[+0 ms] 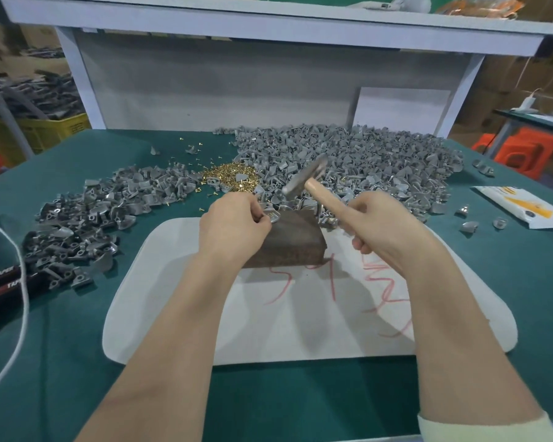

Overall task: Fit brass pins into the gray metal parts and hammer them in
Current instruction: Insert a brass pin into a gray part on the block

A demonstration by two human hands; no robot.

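Atop brown block, gray part within pinch of left grip; hammer above, fast in right grip.

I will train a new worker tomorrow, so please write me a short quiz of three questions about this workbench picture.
1. True or false: the right hand grips the hammer by its wooden handle.
2. Where does the left hand pinch the gray part? A) on the brown block B) on the green cloth C) high in the air
3. Fill in: the brass pins lie between two heaps of gray ____.
Key: 1 true; 2 A; 3 parts.
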